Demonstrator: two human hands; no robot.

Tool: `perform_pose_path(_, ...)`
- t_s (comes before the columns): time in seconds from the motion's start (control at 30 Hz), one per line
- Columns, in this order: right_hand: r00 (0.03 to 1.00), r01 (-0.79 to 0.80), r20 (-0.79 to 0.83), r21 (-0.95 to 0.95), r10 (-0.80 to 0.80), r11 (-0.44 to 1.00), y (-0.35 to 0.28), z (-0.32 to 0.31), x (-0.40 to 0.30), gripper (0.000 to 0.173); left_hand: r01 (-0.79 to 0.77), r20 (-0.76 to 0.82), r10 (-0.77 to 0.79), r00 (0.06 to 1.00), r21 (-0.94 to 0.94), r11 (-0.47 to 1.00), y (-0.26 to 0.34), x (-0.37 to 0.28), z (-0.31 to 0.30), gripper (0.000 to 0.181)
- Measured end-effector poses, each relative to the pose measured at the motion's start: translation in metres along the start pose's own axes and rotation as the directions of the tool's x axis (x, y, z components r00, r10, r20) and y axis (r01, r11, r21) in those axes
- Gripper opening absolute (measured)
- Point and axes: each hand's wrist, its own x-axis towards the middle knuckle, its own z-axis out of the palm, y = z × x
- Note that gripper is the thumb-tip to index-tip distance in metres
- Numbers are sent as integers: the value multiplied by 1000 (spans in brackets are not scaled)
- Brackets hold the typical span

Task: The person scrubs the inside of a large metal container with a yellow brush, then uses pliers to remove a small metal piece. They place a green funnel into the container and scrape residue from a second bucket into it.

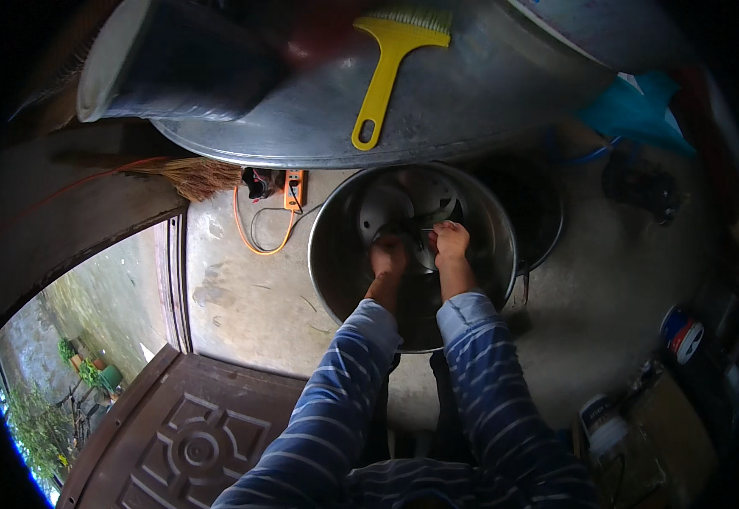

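Both my hands are inside a deep, round stainless-steel drum (320,245) on the floor. My right hand (451,243) is curled, with thumb and forefinger closed on the edge of a thin metal part (427,230) near the middle. To its left, my left hand (388,256) is bent downward in shade. Its fingers are blurred, so I cannot tell whether they grip anything. Just beyond the hands are a rounded metal plate with a small dark hole (382,207) and other shiny pieces, partly covered by the hands and by shadow.
A yellow brush (389,70) lies on a large metal surface (293,137) beyond the drum. An orange power strip (293,189) with cords and a straw broom (201,177) are left of it. A dark basin (550,223) stands right. A brown panelled door (197,439) opens lower left.
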Motion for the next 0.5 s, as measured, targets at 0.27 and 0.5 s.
perform_pose_path(0.27,1000,-8,21,9,7,1000,16,5,22,24,200,102,-172,980,-474,858,-6,-3,25,19)
perform_pose_path(0.5,997,-67,45,-1,67,998,8,4,18,24,194,110,-161,981,-478,857,-9,-3,27,24)
